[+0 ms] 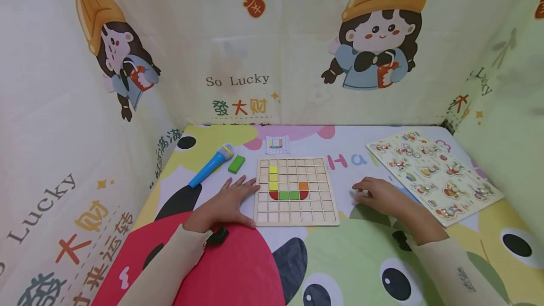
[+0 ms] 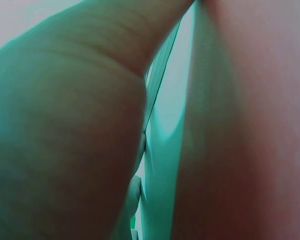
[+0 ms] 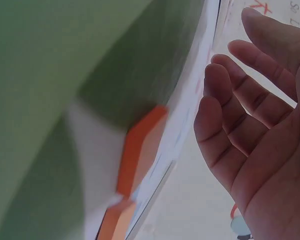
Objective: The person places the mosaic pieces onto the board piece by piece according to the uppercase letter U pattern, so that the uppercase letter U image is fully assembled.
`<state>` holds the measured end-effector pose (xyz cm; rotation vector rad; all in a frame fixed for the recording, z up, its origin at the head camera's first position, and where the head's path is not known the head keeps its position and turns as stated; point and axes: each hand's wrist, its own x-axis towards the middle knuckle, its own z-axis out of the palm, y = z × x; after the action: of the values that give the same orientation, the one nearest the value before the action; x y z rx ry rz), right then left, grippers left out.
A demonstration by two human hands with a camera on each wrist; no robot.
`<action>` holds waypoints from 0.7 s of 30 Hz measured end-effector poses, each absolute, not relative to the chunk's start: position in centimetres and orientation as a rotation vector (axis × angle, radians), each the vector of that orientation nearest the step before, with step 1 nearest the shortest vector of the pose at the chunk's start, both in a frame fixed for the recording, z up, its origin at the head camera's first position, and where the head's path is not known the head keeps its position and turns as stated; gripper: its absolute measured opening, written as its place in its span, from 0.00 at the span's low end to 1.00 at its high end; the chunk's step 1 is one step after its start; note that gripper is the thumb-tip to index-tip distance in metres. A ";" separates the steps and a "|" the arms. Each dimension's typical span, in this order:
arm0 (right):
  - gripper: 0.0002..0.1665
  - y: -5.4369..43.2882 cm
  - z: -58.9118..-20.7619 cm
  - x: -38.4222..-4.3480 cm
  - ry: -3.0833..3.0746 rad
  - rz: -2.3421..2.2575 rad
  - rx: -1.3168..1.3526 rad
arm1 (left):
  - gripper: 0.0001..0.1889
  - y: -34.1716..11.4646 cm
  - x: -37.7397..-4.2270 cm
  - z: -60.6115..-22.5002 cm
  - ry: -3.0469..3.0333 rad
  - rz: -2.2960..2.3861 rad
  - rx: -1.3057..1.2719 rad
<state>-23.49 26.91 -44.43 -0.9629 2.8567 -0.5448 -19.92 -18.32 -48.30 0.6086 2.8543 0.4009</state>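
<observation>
My left hand (image 1: 223,207) lies with fingers spread along the left edge of a wooden grid board (image 1: 318,218), its fingertips and thumb at the rim. On the board, yellow pieces (image 1: 273,178) form a column, red corner pieces (image 1: 274,196) and green pieces (image 1: 289,195) make a bottom row, and an orange piece (image 1: 303,186) tops the right side. To the right of the board hovers my right hand (image 1: 378,196), fingers loosely bent and holding nothing. Orange blocks (image 3: 142,150) lie near it in the right wrist view, hidden in the head view.
Left of the board lie a blue toy microphone (image 1: 211,166) and a green block (image 1: 236,164). A small pattern card (image 1: 277,145) sits behind the board. At the right is a picture puzzle board (image 1: 437,174). Printed cloth walls (image 1: 297,60) enclose the table.
</observation>
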 end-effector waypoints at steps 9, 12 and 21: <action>0.18 29.5 -44.4 -22.8 2.839 -0.565 -0.854 | 0.61 -18.3 -19.8 -48.2 2.853 0.401 0.610; 0.19 30.2 -44.3 -22.5 2.820 -0.579 -0.807 | 0.61 -18.3 -19.8 -48.3 2.854 0.402 0.607; 0.22 31.9 -44.4 -22.0 2.826 -0.578 -0.769 | 0.61 -18.4 -20.0 -48.4 2.852 0.409 0.618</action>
<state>-22.04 31.93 -44.37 -0.7687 2.8258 -0.5778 -19.97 -18.44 -48.43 0.6176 2.8523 0.4089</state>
